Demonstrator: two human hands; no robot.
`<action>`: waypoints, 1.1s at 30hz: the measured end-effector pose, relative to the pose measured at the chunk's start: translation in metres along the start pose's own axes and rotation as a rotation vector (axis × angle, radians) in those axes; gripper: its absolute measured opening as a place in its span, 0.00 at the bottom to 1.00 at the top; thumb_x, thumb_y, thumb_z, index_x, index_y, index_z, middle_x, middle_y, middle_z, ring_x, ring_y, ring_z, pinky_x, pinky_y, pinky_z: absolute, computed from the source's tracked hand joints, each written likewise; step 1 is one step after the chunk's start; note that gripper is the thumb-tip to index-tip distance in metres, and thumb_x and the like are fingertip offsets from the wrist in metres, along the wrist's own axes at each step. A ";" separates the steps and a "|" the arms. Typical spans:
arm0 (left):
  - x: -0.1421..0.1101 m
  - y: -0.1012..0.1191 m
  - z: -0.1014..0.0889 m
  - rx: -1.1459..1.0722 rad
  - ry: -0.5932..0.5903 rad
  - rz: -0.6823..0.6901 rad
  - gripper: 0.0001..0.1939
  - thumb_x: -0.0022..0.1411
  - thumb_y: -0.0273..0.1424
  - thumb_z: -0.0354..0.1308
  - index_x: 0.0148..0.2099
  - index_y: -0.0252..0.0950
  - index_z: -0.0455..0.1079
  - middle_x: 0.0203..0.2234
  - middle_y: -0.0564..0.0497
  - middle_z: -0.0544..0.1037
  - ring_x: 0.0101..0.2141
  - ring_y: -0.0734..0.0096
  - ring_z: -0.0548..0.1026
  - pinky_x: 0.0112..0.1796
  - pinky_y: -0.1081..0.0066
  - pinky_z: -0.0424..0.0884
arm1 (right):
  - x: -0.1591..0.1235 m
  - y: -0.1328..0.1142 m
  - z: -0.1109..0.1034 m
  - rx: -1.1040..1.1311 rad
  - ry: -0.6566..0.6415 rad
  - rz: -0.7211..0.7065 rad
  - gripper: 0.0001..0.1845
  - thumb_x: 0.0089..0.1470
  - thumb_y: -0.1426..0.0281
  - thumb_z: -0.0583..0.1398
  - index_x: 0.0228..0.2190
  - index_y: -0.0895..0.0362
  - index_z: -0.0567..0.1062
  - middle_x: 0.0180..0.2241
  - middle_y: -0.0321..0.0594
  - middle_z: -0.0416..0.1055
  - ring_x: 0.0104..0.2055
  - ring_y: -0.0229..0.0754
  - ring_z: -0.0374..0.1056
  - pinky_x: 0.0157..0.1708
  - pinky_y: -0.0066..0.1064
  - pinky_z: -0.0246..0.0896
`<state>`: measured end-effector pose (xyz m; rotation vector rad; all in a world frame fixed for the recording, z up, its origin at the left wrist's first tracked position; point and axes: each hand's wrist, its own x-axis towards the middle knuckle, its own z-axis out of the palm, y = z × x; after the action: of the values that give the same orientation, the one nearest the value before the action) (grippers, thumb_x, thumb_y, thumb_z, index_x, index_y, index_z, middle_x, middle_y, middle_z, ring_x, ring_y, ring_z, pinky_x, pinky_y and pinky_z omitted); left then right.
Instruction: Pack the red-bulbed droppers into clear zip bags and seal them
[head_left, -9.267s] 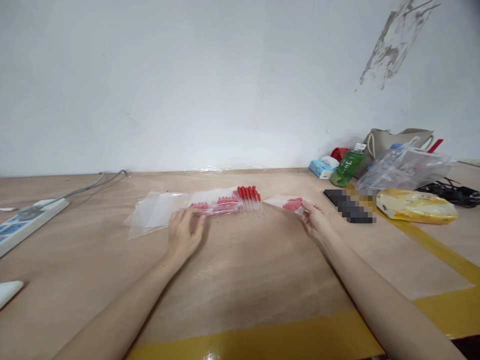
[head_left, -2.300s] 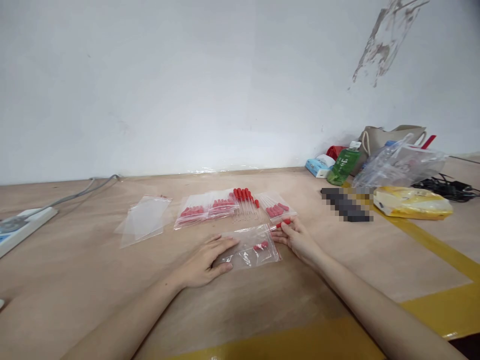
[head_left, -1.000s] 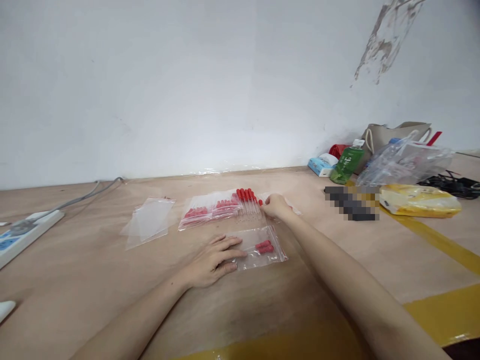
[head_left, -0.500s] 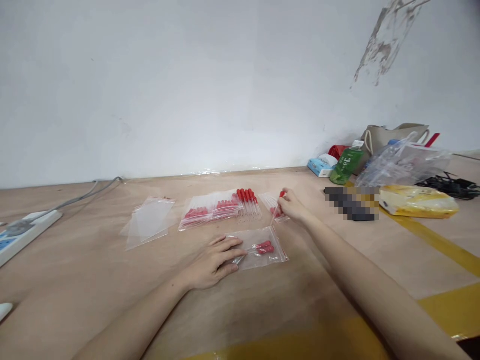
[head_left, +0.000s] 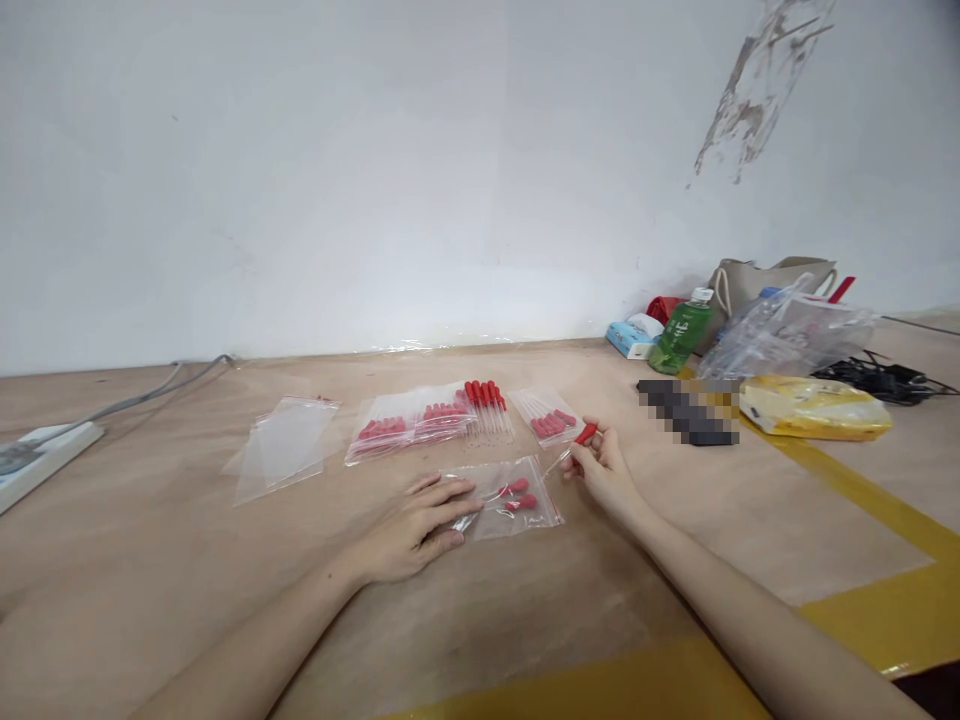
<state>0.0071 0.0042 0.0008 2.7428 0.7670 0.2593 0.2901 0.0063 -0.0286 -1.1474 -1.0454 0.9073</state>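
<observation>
In the head view, a clear zip bag (head_left: 499, 520) lies flat on the table with a few red-bulbed droppers (head_left: 517, 488) inside. My left hand (head_left: 420, 525) rests on the bag's left end, fingers stretched out and spread. Just beyond the bag's right end, my right hand (head_left: 606, 470) pinches one dropper by its red bulb (head_left: 586, 433); its thin clear tube points down-left toward the bag's zip edge. Behind lies a bunch of loose droppers (head_left: 487, 400). Beside them is a filled bag (head_left: 551, 420), and to the left a stack of filled bags (head_left: 390, 425).
Flat unfilled bags (head_left: 289, 445) lie on the left. A power strip (head_left: 49, 460) sits at the far left. To the right are a green bottle (head_left: 681, 335), a tissue pack (head_left: 632, 338), a yellow packet (head_left: 814, 408) and plastic bags (head_left: 787, 335). A wall stands behind.
My right hand has moved nearer and slightly right with the dropper, away from the filled bag, and tilted the tube toward the zip bag's right end. My left hand stays on the bag.
</observation>
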 end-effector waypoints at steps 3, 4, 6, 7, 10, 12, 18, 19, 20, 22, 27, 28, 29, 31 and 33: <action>0.000 0.000 0.000 -0.016 0.012 0.002 0.22 0.65 0.37 0.44 0.61 0.48 0.50 0.57 0.52 0.58 0.56 0.64 0.57 0.56 0.55 0.47 | -0.003 0.002 0.005 0.038 -0.040 0.038 0.26 0.41 0.64 0.59 0.41 0.50 0.53 0.30 0.31 0.61 0.22 0.33 0.63 0.21 0.28 0.63; 0.000 0.000 0.000 -0.019 0.011 -0.001 0.23 0.65 0.37 0.44 0.61 0.47 0.49 0.57 0.52 0.58 0.56 0.65 0.57 0.56 0.55 0.47 | -0.004 0.003 0.006 0.055 -0.047 0.049 0.26 0.41 0.64 0.60 0.41 0.50 0.53 0.29 0.31 0.60 0.22 0.33 0.64 0.22 0.29 0.64; 0.000 0.001 0.000 -0.016 0.004 -0.010 0.23 0.65 0.38 0.44 0.61 0.47 0.48 0.58 0.52 0.58 0.56 0.65 0.57 0.56 0.56 0.47 | -0.006 0.005 0.009 0.103 -0.030 0.060 0.27 0.40 0.64 0.61 0.39 0.50 0.53 0.28 0.29 0.61 0.23 0.34 0.65 0.25 0.31 0.66; 0.000 0.001 0.000 -0.012 0.001 -0.013 0.23 0.65 0.38 0.44 0.61 0.48 0.49 0.58 0.52 0.58 0.56 0.65 0.56 0.56 0.56 0.47 | -0.007 0.005 0.010 0.131 -0.009 0.064 0.27 0.39 0.64 0.62 0.39 0.50 0.53 0.28 0.28 0.61 0.24 0.34 0.66 0.27 0.32 0.67; 0.000 0.001 -0.001 -0.013 0.003 -0.015 0.22 0.65 0.37 0.44 0.61 0.47 0.50 0.58 0.52 0.58 0.57 0.64 0.56 0.56 0.55 0.48 | -0.008 0.002 0.008 0.183 -0.009 0.130 0.27 0.36 0.61 0.65 0.36 0.51 0.56 0.27 0.28 0.63 0.25 0.34 0.67 0.32 0.33 0.67; 0.000 0.002 -0.002 -0.028 0.010 -0.012 0.23 0.65 0.37 0.44 0.61 0.47 0.48 0.57 0.51 0.59 0.56 0.64 0.57 0.56 0.55 0.48 | -0.008 -0.002 0.004 0.159 -0.087 0.201 0.26 0.35 0.58 0.65 0.32 0.53 0.60 0.26 0.30 0.66 0.26 0.35 0.68 0.33 0.34 0.67; 0.000 0.003 -0.002 -0.042 0.024 -0.032 0.25 0.65 0.38 0.45 0.62 0.45 0.45 0.56 0.51 0.60 0.55 0.65 0.58 0.57 0.57 0.48 | -0.007 -0.012 -0.010 -0.159 -0.343 0.233 0.20 0.33 0.58 0.66 0.27 0.57 0.71 0.20 0.33 0.67 0.22 0.34 0.63 0.21 0.27 0.58; 0.000 0.003 -0.001 -0.039 0.021 -0.035 0.25 0.65 0.38 0.45 0.62 0.46 0.45 0.56 0.51 0.60 0.55 0.65 0.58 0.57 0.57 0.48 | -0.007 -0.012 -0.010 -0.201 -0.362 0.210 0.18 0.33 0.59 0.66 0.26 0.57 0.72 0.19 0.33 0.67 0.21 0.34 0.62 0.21 0.27 0.56; 0.000 0.003 -0.001 -0.035 0.017 -0.036 0.25 0.65 0.38 0.45 0.62 0.46 0.45 0.56 0.51 0.60 0.55 0.65 0.58 0.57 0.57 0.48 | -0.007 -0.011 -0.009 -0.230 -0.370 0.180 0.16 0.33 0.60 0.66 0.25 0.57 0.73 0.19 0.33 0.67 0.22 0.34 0.62 0.21 0.27 0.55; 0.000 0.002 0.000 -0.030 0.015 -0.037 0.25 0.65 0.38 0.45 0.62 0.46 0.45 0.57 0.52 0.59 0.55 0.66 0.58 0.57 0.57 0.47 | -0.006 -0.009 -0.006 -0.277 -0.370 0.115 0.14 0.33 0.63 0.66 0.25 0.57 0.75 0.21 0.34 0.68 0.23 0.35 0.62 0.22 0.27 0.55; 0.001 0.001 0.002 -0.021 0.033 -0.044 0.25 0.64 0.38 0.45 0.62 0.45 0.45 0.56 0.51 0.60 0.55 0.64 0.59 0.57 0.56 0.47 | -0.005 -0.001 0.005 -0.441 -0.333 -0.010 0.10 0.35 0.67 0.64 0.25 0.57 0.77 0.21 0.35 0.67 0.22 0.35 0.61 0.22 0.27 0.55; 0.001 0.001 0.002 -0.022 0.037 -0.043 0.26 0.64 0.38 0.45 0.62 0.45 0.45 0.56 0.51 0.60 0.55 0.64 0.59 0.57 0.56 0.48 | -0.006 0.000 0.006 -0.423 -0.357 0.002 0.10 0.36 0.67 0.64 0.26 0.57 0.77 0.20 0.35 0.67 0.22 0.35 0.61 0.22 0.27 0.54; 0.001 0.001 0.002 -0.024 0.041 -0.041 0.26 0.64 0.38 0.46 0.62 0.45 0.45 0.56 0.51 0.60 0.55 0.64 0.59 0.57 0.56 0.48 | -0.007 -0.001 0.008 -0.374 -0.397 0.033 0.11 0.37 0.65 0.63 0.27 0.57 0.76 0.21 0.35 0.68 0.22 0.35 0.61 0.21 0.27 0.55; 0.001 0.002 0.001 -0.028 0.041 -0.036 0.25 0.64 0.38 0.45 0.62 0.45 0.45 0.56 0.51 0.60 0.55 0.64 0.59 0.57 0.56 0.48 | -0.010 -0.004 0.009 -0.226 -0.482 0.129 0.15 0.39 0.62 0.63 0.30 0.57 0.75 0.22 0.35 0.69 0.20 0.33 0.61 0.20 0.26 0.54; 0.001 0.002 0.001 -0.030 0.032 -0.029 0.24 0.65 0.37 0.45 0.62 0.45 0.46 0.56 0.51 0.60 0.55 0.65 0.59 0.57 0.57 0.48 | -0.014 -0.010 0.009 -0.126 -0.518 0.220 0.18 0.39 0.60 0.63 0.33 0.58 0.73 0.19 0.33 0.67 0.16 0.30 0.57 0.17 0.23 0.50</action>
<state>0.0091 0.0028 0.0009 2.7037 0.8035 0.3062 0.2780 -0.0062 -0.0208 -1.1756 -1.4271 1.3753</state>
